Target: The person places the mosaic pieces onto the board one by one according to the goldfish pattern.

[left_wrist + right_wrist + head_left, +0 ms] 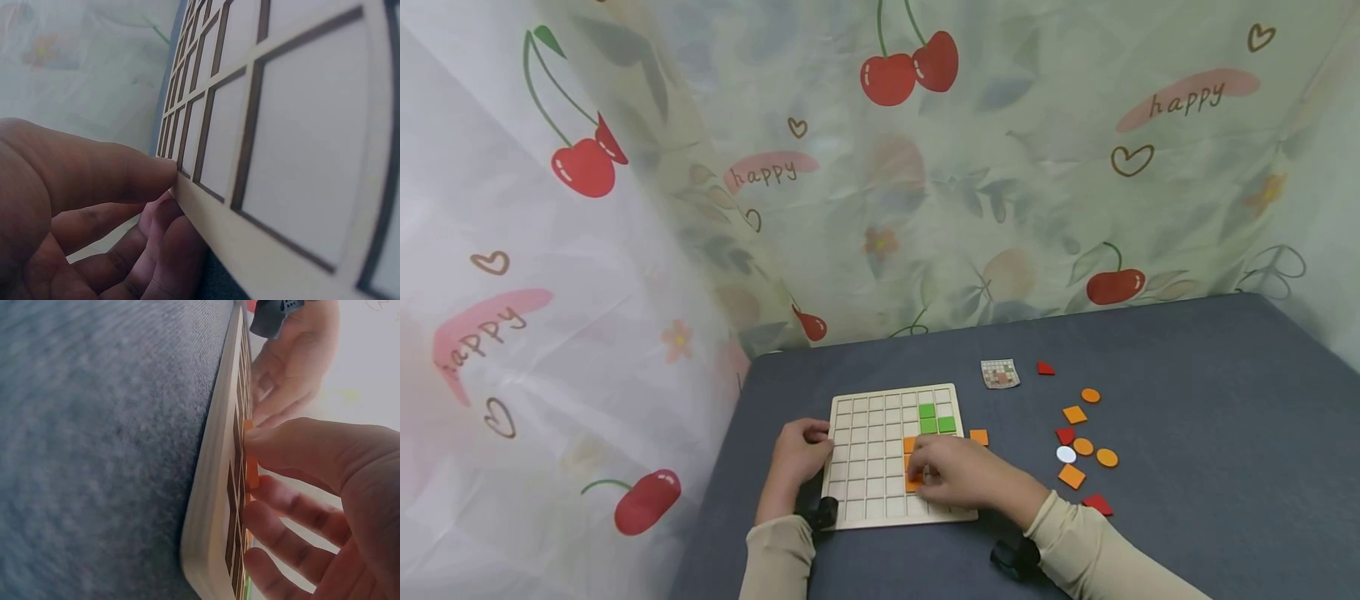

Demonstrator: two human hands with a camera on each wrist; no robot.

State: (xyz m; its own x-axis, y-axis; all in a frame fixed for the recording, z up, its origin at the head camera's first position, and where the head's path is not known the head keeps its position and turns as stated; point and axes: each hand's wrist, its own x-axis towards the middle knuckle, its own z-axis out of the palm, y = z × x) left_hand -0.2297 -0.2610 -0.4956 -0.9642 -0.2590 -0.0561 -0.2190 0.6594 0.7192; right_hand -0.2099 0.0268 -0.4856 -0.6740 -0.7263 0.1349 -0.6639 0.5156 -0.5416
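Observation:
A pale wooden grid board [868,479] lies on the dark table. At its left edge, my left hand [801,454] grips the rim; the left wrist view shows the thumb [147,178] on top and the other fingers curled at the side. My right hand [966,475] is over the right half of the board, with an orange tile [251,465] pinched between thumb and fingertips at the grid. Orange tiles [910,445] line one column beside that hand, partly hidden by it. Several green square tiles [928,425] fill cells near the upper right corner.
One orange square [979,437] lies just off the board's right edge. Farther right are scattered orange discs [1107,457], orange squares [1072,477], red pieces [1098,504] and a white disc [1066,454]. A small printed pattern card [1000,374] lies behind the board.

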